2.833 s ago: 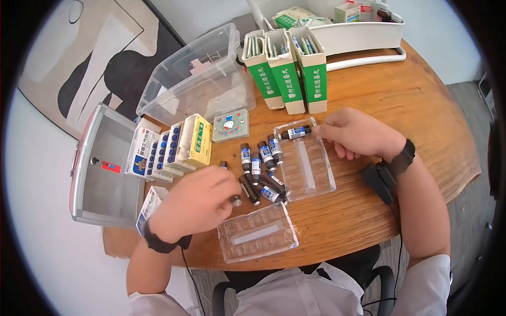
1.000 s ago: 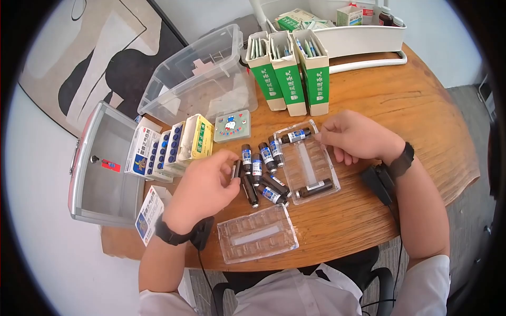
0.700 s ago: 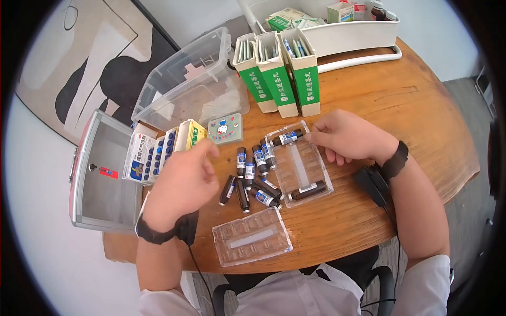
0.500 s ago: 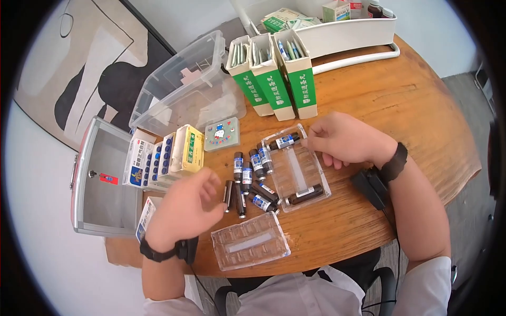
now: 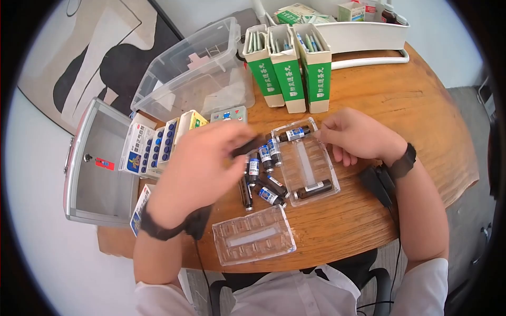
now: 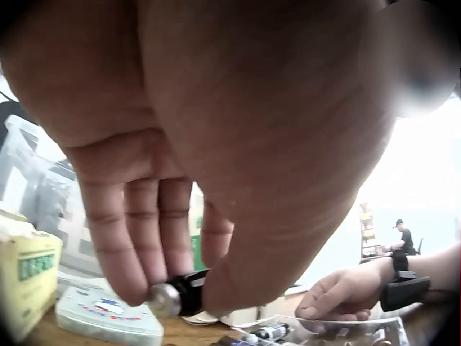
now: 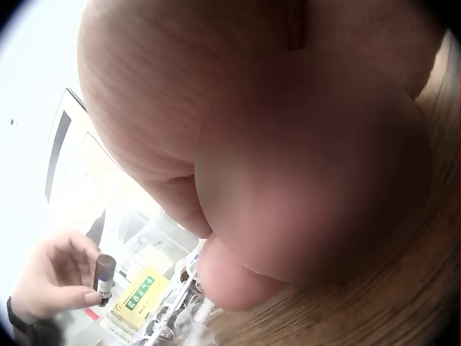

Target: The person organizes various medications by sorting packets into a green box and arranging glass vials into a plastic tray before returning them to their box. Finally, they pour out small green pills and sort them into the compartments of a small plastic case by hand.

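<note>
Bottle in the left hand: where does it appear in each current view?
Head: the bottle, blurred, just above and left of centre, in the left hand.
Left wrist: the bottle near the bottom, left of centre, silvery end showing.
Right wrist: the bottle at lower left.
Shared landmark: the yellow box, left of the bottle in head and left wrist, right of it in right wrist.

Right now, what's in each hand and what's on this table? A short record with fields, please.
left hand: pinches a bottle, raised above the table
right hand: holds the tray near its far right corner
in the tray: two bottles, one at each end
second tray: no bottles, by the near edge
loose bottles: several, left of the first tray
green boxes: three, upright
</note>
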A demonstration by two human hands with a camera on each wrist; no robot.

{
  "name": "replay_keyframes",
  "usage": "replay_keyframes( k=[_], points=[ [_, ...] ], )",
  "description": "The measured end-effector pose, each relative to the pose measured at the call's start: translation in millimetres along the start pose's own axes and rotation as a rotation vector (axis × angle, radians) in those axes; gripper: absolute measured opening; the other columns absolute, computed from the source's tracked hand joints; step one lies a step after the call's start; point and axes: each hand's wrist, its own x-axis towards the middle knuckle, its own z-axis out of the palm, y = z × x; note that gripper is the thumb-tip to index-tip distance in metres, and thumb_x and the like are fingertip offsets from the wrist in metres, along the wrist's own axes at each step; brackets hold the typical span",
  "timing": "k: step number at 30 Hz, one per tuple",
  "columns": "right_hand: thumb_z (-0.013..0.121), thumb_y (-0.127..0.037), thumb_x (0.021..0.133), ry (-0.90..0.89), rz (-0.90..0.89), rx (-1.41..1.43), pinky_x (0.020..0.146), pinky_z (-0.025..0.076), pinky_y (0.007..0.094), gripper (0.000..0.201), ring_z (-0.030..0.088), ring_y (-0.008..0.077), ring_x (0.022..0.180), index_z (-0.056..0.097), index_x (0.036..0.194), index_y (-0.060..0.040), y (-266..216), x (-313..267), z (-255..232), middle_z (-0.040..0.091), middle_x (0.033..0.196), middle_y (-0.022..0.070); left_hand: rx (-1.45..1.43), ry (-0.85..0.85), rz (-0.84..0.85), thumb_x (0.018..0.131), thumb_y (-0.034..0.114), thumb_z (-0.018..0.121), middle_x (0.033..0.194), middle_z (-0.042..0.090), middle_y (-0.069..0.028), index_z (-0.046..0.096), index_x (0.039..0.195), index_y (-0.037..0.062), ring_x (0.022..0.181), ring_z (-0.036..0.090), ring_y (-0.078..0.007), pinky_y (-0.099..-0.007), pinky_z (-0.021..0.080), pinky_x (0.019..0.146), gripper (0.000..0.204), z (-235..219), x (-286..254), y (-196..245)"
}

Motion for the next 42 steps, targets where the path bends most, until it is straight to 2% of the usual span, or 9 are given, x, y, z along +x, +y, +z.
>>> replay_keyframes(
  k=[6,16,20,22,26,28,38,40,42],
  points=[
    [0.068,-0.033,0.112,0.036,0.002,-0.004,0.051,0.054,0.0273,0.041,0.067,0.0118,0.056,0.071,0.086,-0.0015,-3.0,-3.7,0.8,0.069,0.067,0.0042,0.064,-0.248,0.17,0.086,0.006,0.085,0.094,0.075,-0.0149,0.079,0.112,0.0033,0.088,0.074,-0.0348,-0.0433,0.06,0.079,0.027,36.5,41.6,1.4],
    [0.067,-0.032,0.11,0.014,0.013,-0.01,0.053,0.056,0.0291,0.042,0.069,0.0135,0.058,0.072,0.085,0.001,-4.7,-3.9,2.8,0.071,0.07,0.006,0.108,-0.23,0.361,0.089,0.007,0.082,0.093,0.075,-0.0131,0.082,0.098,0.0041,0.089,0.073,-0.0358,-0.043,0.059,0.079,0.009,57.8,46.3,-6.6],
    [0.069,-0.033,0.11,0.007,0.0,-0.003,0.053,0.056,0.0279,0.039,0.068,0.0127,0.057,0.073,0.089,-0.0008,0.4,-1.0,3.1,0.069,0.068,0.0043,0.148,-0.132,0.344,0.089,0.006,0.081,0.089,0.074,-0.0113,0.08,0.095,0.0038,0.082,0.072,-0.03,-0.0384,0.058,0.073,0.007,15.5,27.9,1.8],
    [0.07,-0.033,0.109,0.01,-0.008,0.013,0.053,0.056,0.0278,0.038,0.068,0.0126,0.058,0.073,0.09,-0.0007,2.4,-2.0,2.9,0.069,0.068,0.0045,0.14,-0.248,-0.055,0.09,0.008,0.084,0.084,0.071,-0.0069,0.075,0.096,0.003,0.073,0.07,-0.0192,-0.0319,0.056,0.068,0.012,-3.6,0.2,2.3],
    [0.071,-0.033,0.108,0.006,-0.004,-0.012,0.053,0.055,0.0283,0.037,0.067,0.0131,0.058,0.075,0.093,0.0009,-4.1,-5.2,2.1,0.07,0.069,0.0055,-0.041,-0.345,-0.349,0.092,0.017,0.083,0.081,0.072,-0.0086,0.067,0.105,0.0037,0.074,0.074,-0.0259,-0.0372,0.057,0.069,0.025,0.3,-37.0,-2.1],
    [0.07,-0.031,0.108,0.005,0.001,-0.024,0.054,0.056,0.0288,0.037,0.068,0.0137,0.058,0.075,0.094,0.0022,-5.4,-5.3,2.5,0.071,0.07,0.0062,-0.093,-0.343,-0.468,0.092,0.015,0.089,0.081,0.068,-0.0019,0.058,0.116,0.0042,0.07,0.065,-0.009,-0.0269,0.054,0.065,0.04,8.7,-44.2,-2.8],
    [0.071,-0.032,0.107,0.018,-0.007,-0.005,0.053,0.054,0.0298,0.036,0.066,0.0133,0.058,0.076,0.094,0.0009,1.0,-4.4,1.3,0.071,0.071,0.0068,0.118,-0.14,-0.402,0.085,0.008,0.086,0.081,0.07,-0.0075,0.064,0.106,0.0027,0.069,0.071,-0.0166,-0.0306,0.056,0.064,0.031,10.5,-44.4,8.1],
    [0.071,-0.033,0.107,0.004,-0.019,-0.009,0.053,0.054,0.0301,0.036,0.066,0.0132,0.057,0.075,0.094,0.0007,0.9,-4.0,3.8,0.071,0.071,0.0068,0.085,-0.077,-0.289,0.084,0.008,0.086,0.085,0.072,-0.008,0.068,0.104,0.0033,0.072,0.072,-0.0171,-0.0311,0.056,0.066,0.027,15.2,-29.4,16.9],
    [0.072,-0.036,0.108,0.017,0.011,-0.017,0.053,0.055,0.0306,0.041,0.066,0.0133,0.057,0.074,0.09,0.001,-3.6,-4.3,2.7,0.07,0.069,0.007,0.081,-0.11,0.018,0.085,0.008,0.086,0.09,0.074,-0.0101,0.069,0.106,0.0039,0.076,0.074,-0.0225,-0.0347,0.058,0.069,0.027,22.6,-4.8,30.3]
  ],
)
